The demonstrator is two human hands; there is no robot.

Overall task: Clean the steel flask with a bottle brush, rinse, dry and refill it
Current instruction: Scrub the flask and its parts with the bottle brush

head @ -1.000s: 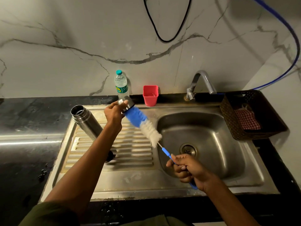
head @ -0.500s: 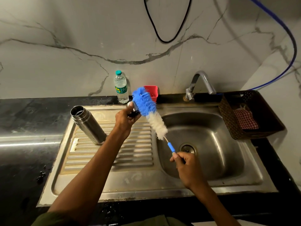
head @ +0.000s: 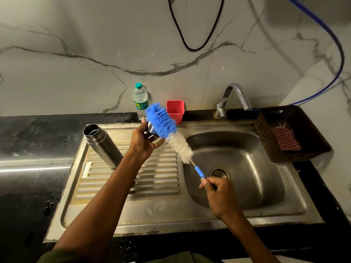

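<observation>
One steel flask (head: 102, 147) stands uncapped on the sink's ribbed drainboard (head: 133, 179). Left hand (head: 145, 142) grips the flask cap (head: 151, 129), blue brush (head: 167, 130) bristles against it. Right hand (head: 220, 196) pinches the brush handle over the basin (head: 247, 168).

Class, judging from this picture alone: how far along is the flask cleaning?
Done: the flask stands opened on the drainboard. In hand: the left hand holds its cap while the right hand works the brush against it. Left: rinsing, drying, refilling; the tap looks off.
</observation>
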